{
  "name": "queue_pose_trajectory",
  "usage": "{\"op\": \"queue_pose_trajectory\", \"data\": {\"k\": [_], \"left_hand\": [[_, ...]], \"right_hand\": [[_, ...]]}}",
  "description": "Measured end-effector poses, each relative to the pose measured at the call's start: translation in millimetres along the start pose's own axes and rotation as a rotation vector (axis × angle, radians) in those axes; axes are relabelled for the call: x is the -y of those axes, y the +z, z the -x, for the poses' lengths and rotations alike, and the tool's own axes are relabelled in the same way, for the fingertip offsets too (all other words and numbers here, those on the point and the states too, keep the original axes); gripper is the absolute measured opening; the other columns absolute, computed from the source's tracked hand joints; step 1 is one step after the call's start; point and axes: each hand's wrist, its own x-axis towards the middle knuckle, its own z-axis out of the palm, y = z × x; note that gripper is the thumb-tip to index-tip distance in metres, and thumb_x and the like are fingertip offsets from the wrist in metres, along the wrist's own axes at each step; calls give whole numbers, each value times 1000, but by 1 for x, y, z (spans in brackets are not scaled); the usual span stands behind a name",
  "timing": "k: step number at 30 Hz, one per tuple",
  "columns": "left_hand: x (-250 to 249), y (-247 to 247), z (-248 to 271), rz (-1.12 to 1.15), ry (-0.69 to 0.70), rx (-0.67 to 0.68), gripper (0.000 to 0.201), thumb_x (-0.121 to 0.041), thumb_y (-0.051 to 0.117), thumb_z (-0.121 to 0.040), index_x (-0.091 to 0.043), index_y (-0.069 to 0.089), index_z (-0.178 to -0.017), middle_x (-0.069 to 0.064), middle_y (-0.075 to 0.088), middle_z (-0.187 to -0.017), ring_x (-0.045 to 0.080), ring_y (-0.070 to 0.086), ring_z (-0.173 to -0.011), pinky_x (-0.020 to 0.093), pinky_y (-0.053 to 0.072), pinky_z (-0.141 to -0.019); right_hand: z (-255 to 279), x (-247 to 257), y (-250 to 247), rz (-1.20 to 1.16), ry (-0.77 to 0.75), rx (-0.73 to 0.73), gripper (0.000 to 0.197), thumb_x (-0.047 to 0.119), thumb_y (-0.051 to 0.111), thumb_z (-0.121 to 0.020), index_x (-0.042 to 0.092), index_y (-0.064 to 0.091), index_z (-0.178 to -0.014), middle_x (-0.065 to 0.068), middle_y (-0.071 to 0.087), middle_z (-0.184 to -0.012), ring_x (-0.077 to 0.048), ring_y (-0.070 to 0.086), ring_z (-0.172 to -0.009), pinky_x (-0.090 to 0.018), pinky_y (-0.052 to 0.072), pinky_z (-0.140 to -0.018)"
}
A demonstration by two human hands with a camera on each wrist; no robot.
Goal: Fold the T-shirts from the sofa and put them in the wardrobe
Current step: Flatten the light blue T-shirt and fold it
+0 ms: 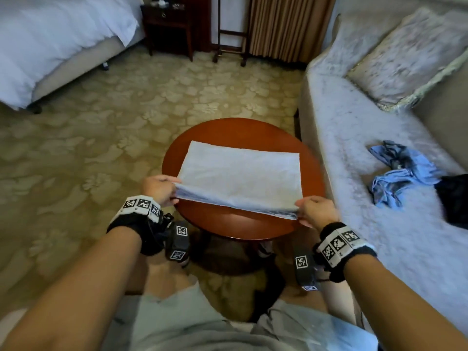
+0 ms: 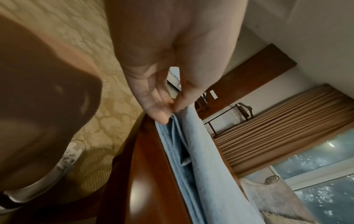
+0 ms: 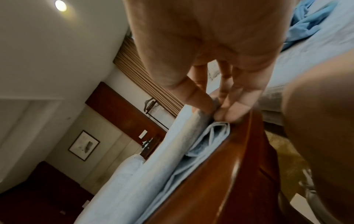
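Observation:
A pale blue T-shirt (image 1: 240, 173) lies folded into a rectangle on the round red-brown table (image 1: 222, 130). My left hand (image 1: 162, 188) pinches its near left corner, thumb on top, as the left wrist view shows (image 2: 172, 112). My right hand (image 1: 314, 211) pinches the near right corner (image 3: 216, 109). The near edge is lifted slightly off the table, with several layers showing (image 2: 178, 136). On the sofa (image 1: 354, 138) to the right lie a crumpled blue T-shirt (image 1: 397, 173) and a dark garment (image 1: 453, 198).
A patterned cushion (image 1: 410, 59) leans on the sofa back. A bed (image 1: 50, 41) stands at the far left, a dark nightstand (image 1: 169, 24) and a wooden rack (image 1: 230, 29) at the back by the curtain. Patterned carpet (image 1: 101, 122) surrounds the table.

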Motion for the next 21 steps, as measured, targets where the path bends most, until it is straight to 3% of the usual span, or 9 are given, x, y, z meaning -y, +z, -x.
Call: {"op": "queue_pose_trajectory", "data": {"k": [2, 5, 7, 10, 12, 14, 17, 19, 21], "left_hand": [[-2, 0, 0, 47, -82, -1, 17, -3, 50, -91, -11, 64, -85, 14, 63, -77, 23, 60, -63, 27, 54, -45], [-10, -1, 0, 66, -176, 60, 13, -21, 51, -94, -12, 52, -84, 10, 60, -82, 21, 59, -68, 30, 52, -58], [-12, 0, -3, -17, -175, 96, 15, -22, 61, -93, -11, 54, -84, 9, 59, -83, 17, 56, -68, 26, 51, -58], [-15, -2, -14, -78, -103, 11, 11, -6, 74, -82, -3, 63, -84, 14, 64, -90, 22, 60, -68, 27, 52, -51], [-20, -4, -14, -94, -38, -50, 10, -3, 76, -78, -4, 67, -83, 15, 67, -84, 26, 64, -68, 31, 52, -57], [-19, -5, -12, -171, -13, -91, 11, -4, 78, -76, -2, 69, -83, 15, 68, -82, 30, 65, -72, 35, 55, -67], [-11, -5, -4, -327, -15, -97, 15, -3, 77, -75, 4, 66, -82, 16, 63, -86, 30, 60, -78, 34, 49, -72], [-13, -4, -2, -372, 16, -124, 16, 2, 73, -72, -6, 64, -81, 12, 57, -86, 29, 55, -79, 34, 48, -73], [-19, -1, -2, -382, 79, -192, 24, 3, 65, -72, -15, 65, -88, 10, 57, -90, 31, 57, -85, 35, 49, -77]], "right_hand": [[0, -3, 2, -123, 91, 5, 9, 12, 63, -80, 10, 70, -84, -14, 69, -100, -29, 69, -89, -34, 58, -63], [-3, 0, 3, -173, 114, -3, 29, 25, 67, -81, 3, 64, -100, -16, 66, -100, -30, 69, -85, -35, 59, -65], [-4, 4, 5, -141, 130, 19, 27, 23, 72, -83, 0, 62, -92, -17, 68, -93, -26, 69, -76, -37, 61, -69], [-1, 13, 8, -169, 164, 38, 17, 8, 69, -86, 3, 57, -75, -10, 61, -68, -20, 60, -58, -30, 58, -56], [-4, 17, 9, -174, 103, -34, 10, 6, 67, -83, 1, 62, -75, -10, 60, -63, -21, 58, -53, -30, 53, -55], [-4, 16, 8, -85, 57, -41, 17, 13, 67, -76, -1, 68, -87, -13, 67, -77, -24, 59, -59, -31, 48, -55], [2, 9, 6, 264, 75, 46, 38, 19, 69, -69, 0, 63, -102, -12, 66, -102, -28, 61, -85, -34, 48, -69], [-1, 8, 5, 299, 11, -51, 38, 18, 66, -67, 6, 63, -102, -8, 65, -105, -26, 60, -90, -37, 53, -78], [0, 15, 7, 216, -134, -174, 27, 16, 65, -74, 18, 60, -100, -6, 62, -109, -24, 59, -95, -39, 54, -84]]}}
